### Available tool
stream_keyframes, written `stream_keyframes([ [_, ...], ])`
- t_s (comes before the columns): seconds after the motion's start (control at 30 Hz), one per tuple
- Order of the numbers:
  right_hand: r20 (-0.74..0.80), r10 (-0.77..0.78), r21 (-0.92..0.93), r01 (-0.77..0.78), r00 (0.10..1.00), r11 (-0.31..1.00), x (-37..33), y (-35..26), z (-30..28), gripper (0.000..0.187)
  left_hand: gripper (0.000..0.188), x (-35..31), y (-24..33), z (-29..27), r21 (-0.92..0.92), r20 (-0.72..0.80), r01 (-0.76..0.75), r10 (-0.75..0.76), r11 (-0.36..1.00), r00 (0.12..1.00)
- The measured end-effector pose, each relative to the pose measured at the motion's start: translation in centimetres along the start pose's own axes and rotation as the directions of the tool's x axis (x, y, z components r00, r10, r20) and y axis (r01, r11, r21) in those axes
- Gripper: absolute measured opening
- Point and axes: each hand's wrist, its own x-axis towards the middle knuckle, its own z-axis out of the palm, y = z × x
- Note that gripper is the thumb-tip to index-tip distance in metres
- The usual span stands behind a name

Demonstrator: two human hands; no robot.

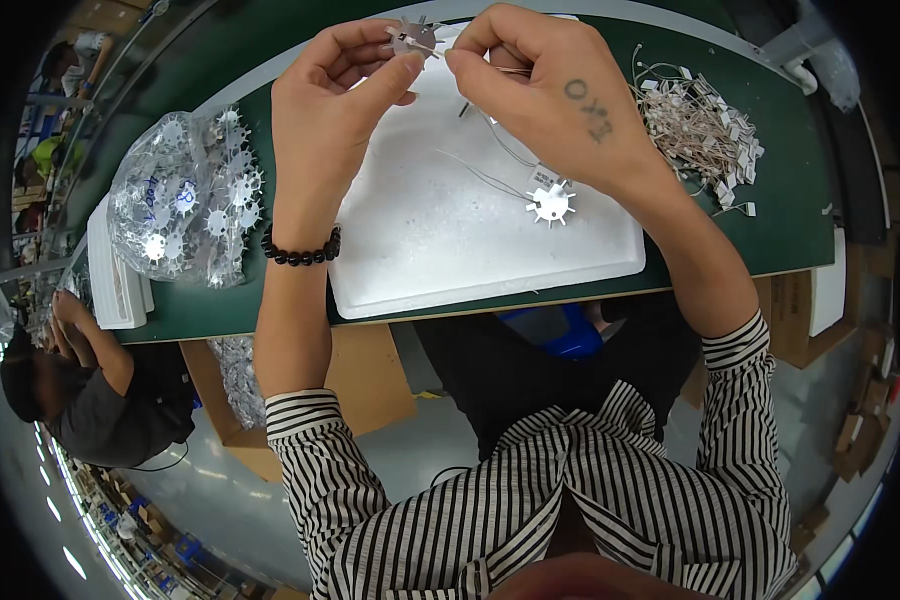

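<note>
Above the far end of a white foam tray (490,285), my left hand (330,115) pinches a round metal disc (413,40) with short tabs around its rim. Close against it, the closed fingers of my right hand (560,95) hold a thin pale wire (433,50) that reaches the disc's face. More wire trails beneath the right hand toward the tray. A second tabbed disc (550,204) lies in the tray's right part, beside a small white block (544,175) with thin leads. The right fingertips are partly hidden.
On the green table (790,220), a clear plastic bag (185,200) of tabbed discs lies left, near stacked white foam (120,270). A heap of white blocks with wires (700,135) lies right. Below stands a cardboard box (370,375). Another person (110,390) sits at far left.
</note>
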Motion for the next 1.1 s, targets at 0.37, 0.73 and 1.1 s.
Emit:
stream_keyframes([
  [0.37,0.087,0.212,0.064,-0.218,0.973,0.974,-0.2,-1.9,-0.8,0.021,0.029,-0.3,0.0,0.5,0.085,-0.006,-0.066,0.067,0.994,0.998],
  [0.73,0.075,0.211,0.200,-0.222,0.975,0.954,-1.0,-0.7,-0.7,0.022,0.028,-0.6,-0.1,1.0,0.148,-0.060,-0.040,0.049,0.988,0.997],
  [1.1,0.073,0.249,0.184,-0.258,0.966,0.948,-0.9,-0.4,-0.8,0.023,0.033,-0.7,0.0,1.2,0.075,-0.018,-0.097,0.099,0.992,0.995],
])
